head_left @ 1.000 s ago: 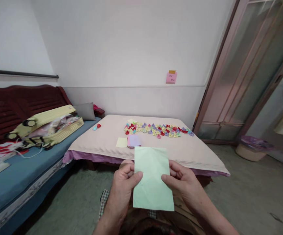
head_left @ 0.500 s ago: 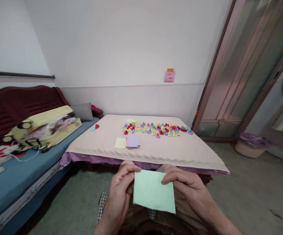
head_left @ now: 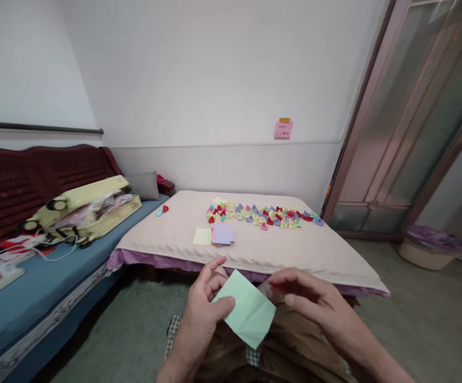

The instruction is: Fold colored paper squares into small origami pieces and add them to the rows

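Note:
A square of light green paper (head_left: 249,311) with crease lines across it is tilted corner-up above my lap. My left hand (head_left: 205,306) pinches its left corner, thumb on top and fingers behind. Just right of the paper, my right hand (head_left: 311,298) is apart from it, thumb and fingers spread with nothing between them. On the covered table (head_left: 263,250) ahead lie a stack of coloured paper squares (head_left: 223,234), purple on top, and a pale yellow sheet (head_left: 203,236) beside it. Behind them spread many small folded paper pieces (head_left: 263,214) in several colours.
Two small folded pieces, red (head_left: 165,208) and blue (head_left: 159,213), lie at the table's left. An open yellow suitcase (head_left: 107,218) rests on the blue bench (head_left: 67,271). A pink note (head_left: 283,130) is taped to the wall. A lined bin (head_left: 428,250) stands right.
The green paper has turned from lying level to corner-up. My right hand has let go of it and opened; my left hand still holds it. The view has shifted slightly left.

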Demonstrator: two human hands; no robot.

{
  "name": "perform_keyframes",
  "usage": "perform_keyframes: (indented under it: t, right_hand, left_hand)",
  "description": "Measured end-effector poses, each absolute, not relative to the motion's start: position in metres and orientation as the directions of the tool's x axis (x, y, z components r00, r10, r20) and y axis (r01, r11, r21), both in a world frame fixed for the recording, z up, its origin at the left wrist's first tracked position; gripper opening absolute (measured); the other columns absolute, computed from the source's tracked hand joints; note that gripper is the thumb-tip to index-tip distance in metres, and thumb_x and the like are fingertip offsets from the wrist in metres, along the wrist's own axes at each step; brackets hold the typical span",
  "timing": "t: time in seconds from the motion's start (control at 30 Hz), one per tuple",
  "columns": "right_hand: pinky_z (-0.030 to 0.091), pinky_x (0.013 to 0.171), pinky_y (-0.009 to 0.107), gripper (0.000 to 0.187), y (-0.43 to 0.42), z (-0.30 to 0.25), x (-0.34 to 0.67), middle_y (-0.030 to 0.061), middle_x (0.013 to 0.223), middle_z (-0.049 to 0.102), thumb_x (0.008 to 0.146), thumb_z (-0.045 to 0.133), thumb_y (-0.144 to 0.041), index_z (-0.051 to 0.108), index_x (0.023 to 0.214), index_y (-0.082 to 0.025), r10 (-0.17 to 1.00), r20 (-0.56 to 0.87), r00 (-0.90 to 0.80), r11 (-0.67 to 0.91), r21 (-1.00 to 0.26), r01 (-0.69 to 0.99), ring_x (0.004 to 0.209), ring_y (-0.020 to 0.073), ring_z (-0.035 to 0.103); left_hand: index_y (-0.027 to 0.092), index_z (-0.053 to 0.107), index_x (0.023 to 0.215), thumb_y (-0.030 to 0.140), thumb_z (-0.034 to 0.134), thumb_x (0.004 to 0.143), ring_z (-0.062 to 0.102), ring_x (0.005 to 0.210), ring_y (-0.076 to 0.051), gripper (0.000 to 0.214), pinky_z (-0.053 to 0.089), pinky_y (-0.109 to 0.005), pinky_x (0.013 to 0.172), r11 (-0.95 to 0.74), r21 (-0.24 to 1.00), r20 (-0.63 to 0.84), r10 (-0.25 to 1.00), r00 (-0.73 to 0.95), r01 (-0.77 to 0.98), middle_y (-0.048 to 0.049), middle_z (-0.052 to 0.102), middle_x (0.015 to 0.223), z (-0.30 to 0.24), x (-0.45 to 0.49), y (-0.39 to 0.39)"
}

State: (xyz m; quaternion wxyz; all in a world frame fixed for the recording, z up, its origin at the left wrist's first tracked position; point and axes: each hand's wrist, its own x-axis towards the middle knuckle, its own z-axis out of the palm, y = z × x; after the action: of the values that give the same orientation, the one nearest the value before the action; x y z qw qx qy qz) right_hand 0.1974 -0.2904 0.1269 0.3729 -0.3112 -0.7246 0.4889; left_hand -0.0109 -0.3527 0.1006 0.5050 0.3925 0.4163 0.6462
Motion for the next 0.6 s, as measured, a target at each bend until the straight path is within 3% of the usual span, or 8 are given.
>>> perform_keyframes:
  t: [0.17,0.27,0.47,0.6]
  right_hand:
    - [0.044,0.061,0.024,0.03,-0.293,0.12,0.176,0.0001,0.079,0.064,0.071,0.066,-0.017,0.065,0.101,-0.02,0.791,0.093,-0.604,0.144,-0.989,0.037,0.07,0.0146,0.056]
    - [0.038,0.053,0.02,0.029,-0.295,0.115,0.171,-0.0039,0.067,0.058,0.067,0.064,-0.01,0.065,0.094,-0.019,0.784,0.032,-0.62,0.029,-0.999,-0.016,0.058,0.0099,0.05]
    - [0.039,0.051,0.02,0.019,-0.298,0.119,0.173,-0.0036,0.063,0.059,0.064,0.066,-0.011,0.067,0.082,-0.017,0.795,0.025,-0.606,0.008,-0.999,-0.031,0.055,0.0095,0.05]
    - [0.045,0.059,0.024,0.019,-0.296,0.114,0.172,-0.0007,0.068,0.064,0.068,0.069,-0.016,0.067,0.088,-0.016,0.874,0.066,-0.481,0.0,-0.991,-0.137,0.061,0.0127,0.057]
  left_hand:
    - [0.022,0.044,0.132,0.003,0.063,0.064,0.054,0.066,-0.012,0.073,0.039,-0.021,0.058,-0.09,0.963,0.085,0.996,-0.033,-0.254,-0.0002,0.061,0.076,0.099,-0.008,-0.354]
    - [0.022,0.048,0.129,0.004,0.067,0.062,0.056,0.069,-0.014,0.072,0.041,-0.022,0.06,-0.103,0.964,0.092,0.994,-0.056,-0.246,-0.0016,0.062,0.081,0.098,-0.006,-0.352]
    - [0.019,0.06,0.112,0.013,0.078,0.058,0.059,0.085,-0.019,0.058,0.047,-0.026,0.071,-0.172,0.934,0.106,0.97,-0.217,-0.313,-0.0068,0.061,0.099,0.094,-0.006,-0.349]
    - [0.017,0.055,0.118,0.027,0.071,0.073,0.061,0.093,-0.021,0.048,0.047,-0.029,0.077,-0.182,0.881,0.089,0.97,-0.226,-0.436,-0.0119,0.062,0.109,0.097,0.0,-0.351]
